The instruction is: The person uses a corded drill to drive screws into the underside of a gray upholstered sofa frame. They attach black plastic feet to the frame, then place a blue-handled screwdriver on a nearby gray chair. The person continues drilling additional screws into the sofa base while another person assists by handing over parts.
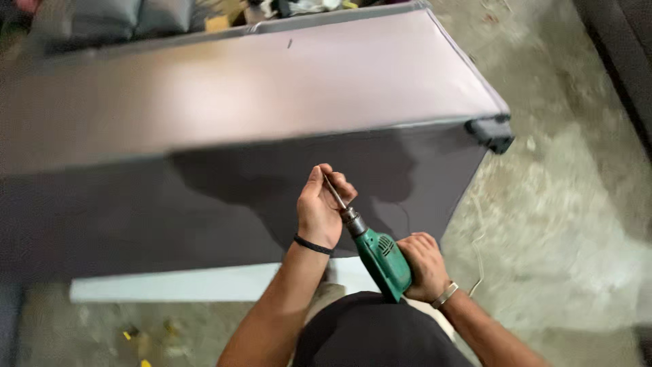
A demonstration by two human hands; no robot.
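1. The right hand (422,265) is wrapped shut around the grip of a green plastic-bodied electric drill with a metal chuck (379,255), holding it low and close to the body, nose tilted up and to the left

2. The left hand (320,207) is closed around the thin metal bit (334,191) that sticks out of the chuck, fingertips pinching it near its tip; a black band sits on that wrist, a metal bracelet on the other

3. The drill is held in the air, just in front of the dark upholstered side of a large fabric-covered furniture frame with a pale pinkish-grey top face (272,88); whether the bit tip touches the dark fabric I cannot tell

4. A black plastic corner foot (492,132) sits at the right end of the frame, and a pale flat board (176,282) lies on the rough concrete floor (564,224) below it; a thin cord trails on the floor to the right

5. As I judge it, the step in hand is seating or straightening the bit in the chuck, not driving yet

6. The next move would call for the left fingers to come clear of the bit, the chuck to be firmly tight, and the tip lined up square to the fabric face before the trigger is pressed
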